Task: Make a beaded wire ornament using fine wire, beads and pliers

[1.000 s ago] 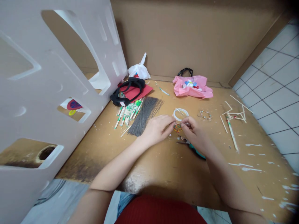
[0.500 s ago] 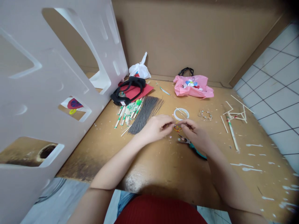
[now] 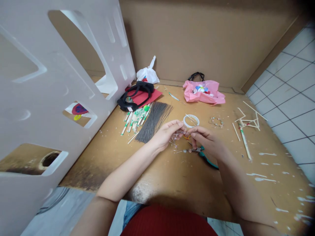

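My left hand [image 3: 169,133] pinches a thin wire piece strung with small clear beads [image 3: 174,144], which hangs in bent loops below the fingers. Close against it, my right hand [image 3: 206,139] has its thumb and forefinger closed on the same beaded wire; the exact grip is partly hidden. Under the right hand lie pliers with teal handles [image 3: 208,161], their jaws pointing left near a few beads [image 3: 185,151]. A yellow-orange loop [image 3: 187,137] shows between the hands. Just beyond them lies a white ring [image 3: 191,126] with thin sticks across it.
Left of the hands lie a bundle of grey wires [image 3: 155,121], wrapped chopsticks [image 3: 134,119] and a black head strap [image 3: 148,86]. A pink bag [image 3: 216,93] and white bag [image 3: 150,75] stand behind. Rightward are a beaded wire ring [image 3: 216,122] and a stick frame [image 3: 249,124].
The beaded wire has come into clear view below my left hand, which has turned. My right fingers have shifted, and one now points down by the pliers' jaws.
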Demonstrator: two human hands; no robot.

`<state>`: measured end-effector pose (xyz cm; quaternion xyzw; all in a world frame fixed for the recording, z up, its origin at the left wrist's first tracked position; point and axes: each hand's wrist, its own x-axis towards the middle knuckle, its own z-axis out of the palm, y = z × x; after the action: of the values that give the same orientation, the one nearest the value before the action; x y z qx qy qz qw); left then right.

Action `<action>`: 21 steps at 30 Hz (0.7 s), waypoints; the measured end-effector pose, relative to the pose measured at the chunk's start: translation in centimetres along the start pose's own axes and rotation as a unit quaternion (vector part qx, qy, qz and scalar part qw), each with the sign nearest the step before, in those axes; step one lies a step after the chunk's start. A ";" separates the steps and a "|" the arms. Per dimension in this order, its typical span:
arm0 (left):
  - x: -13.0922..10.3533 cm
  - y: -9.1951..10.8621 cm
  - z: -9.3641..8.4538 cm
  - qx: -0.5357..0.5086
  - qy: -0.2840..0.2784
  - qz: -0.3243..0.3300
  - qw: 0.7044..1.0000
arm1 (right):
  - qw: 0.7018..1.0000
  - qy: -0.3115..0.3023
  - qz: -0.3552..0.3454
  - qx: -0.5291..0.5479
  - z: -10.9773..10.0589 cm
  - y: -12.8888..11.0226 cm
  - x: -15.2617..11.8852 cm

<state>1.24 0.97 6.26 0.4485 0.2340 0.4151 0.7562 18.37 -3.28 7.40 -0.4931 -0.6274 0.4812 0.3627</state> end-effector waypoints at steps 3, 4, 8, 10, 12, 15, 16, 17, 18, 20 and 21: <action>0.0 -0.2 0.2 -0.005 -0.001 0.016 1.000 | 1.000 -0.007 0.009 0.005 0.2 -0.1 0.0; 0.0 -0.3 0.2 -0.008 -0.001 0.012 1.000 | 1.000 -0.009 0.011 0.007 0.2 -0.1 0.0; 0.0 -0.2 0.1 -0.053 0.010 -0.033 0.998 | 1.000 0.001 0.002 0.013 0.2 -0.2 0.0; -0.1 -0.1 0.2 -0.075 0.023 -0.049 0.996 | 1.000 0.010 -0.003 0.006 0.2 -0.3 0.0; -0.2 0.1 0.3 -0.089 0.025 -0.056 0.994 | 1.000 0.014 -0.002 -0.002 0.3 -0.2 0.0; -0.5 0.4 0.5 -0.099 0.011 -0.063 0.993 | 1.000 0.018 -0.005 -0.010 0.5 0.1 0.0; -0.6 0.5 0.6 -0.097 0.009 -0.063 0.993 | 1.000 0.022 -0.007 -0.012 0.5 0.2 0.0; -0.7 0.5 0.6 -0.092 0.006 -0.061 0.994 | 1.000 0.027 -0.008 -0.013 0.6 0.2 0.0; -0.8 0.6 0.6 -0.083 0.001 -0.059 0.995 | 0.999 0.031 -0.007 -0.012 0.7 0.3 0.1; -0.8 0.7 0.4 -0.063 -0.018 -0.057 0.996 | 0.999 0.037 -0.007 -0.010 0.8 0.2 0.0; -0.9 0.8 0.3 -0.054 -0.028 -0.055 0.997 | 0.999 0.035 -0.007 -0.009 0.8 0.1 0.0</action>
<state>0.68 0.30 7.09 0.4051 0.2144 0.3720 0.8072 17.69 -3.48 7.05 -0.5087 -0.6218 0.4557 0.3833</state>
